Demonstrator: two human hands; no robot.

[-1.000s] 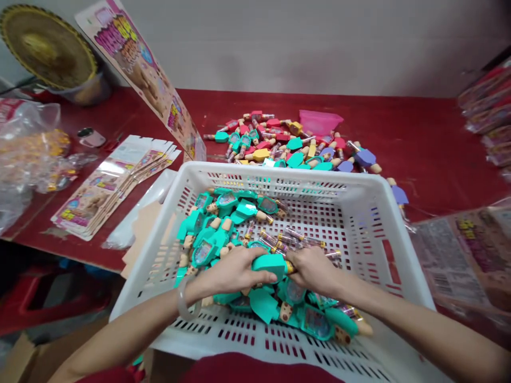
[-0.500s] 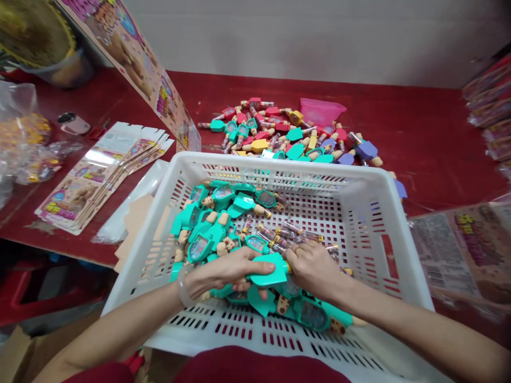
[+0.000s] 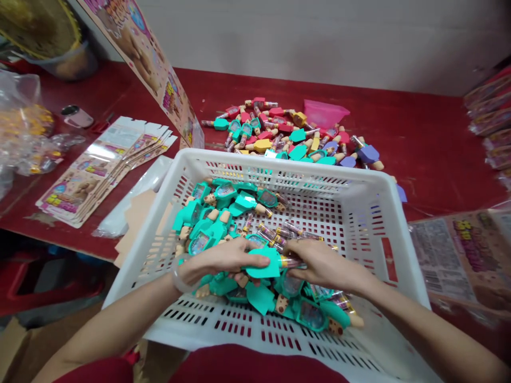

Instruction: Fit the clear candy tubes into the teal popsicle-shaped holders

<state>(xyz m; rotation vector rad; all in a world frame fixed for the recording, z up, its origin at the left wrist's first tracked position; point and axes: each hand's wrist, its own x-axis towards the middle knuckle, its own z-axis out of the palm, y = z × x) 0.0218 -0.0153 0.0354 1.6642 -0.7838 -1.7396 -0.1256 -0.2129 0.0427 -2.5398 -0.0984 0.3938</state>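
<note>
One clear tube [image 3: 288, 261] showed, newly uncovered, seemingly attached, between our left hand [image 3: 225, 259], pinching its teal toy [image 3: 272, 266], and loosened right hand [image 3: 325, 261].

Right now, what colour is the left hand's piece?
The piece is turquoise, seen in the head view.

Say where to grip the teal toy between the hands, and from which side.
Probably best to pinch the teal toy by its broad body, thumb on top, from the left, as the left hand does: that gives a wide face to press, while the slim tube points right, toward the right hand.
</note>
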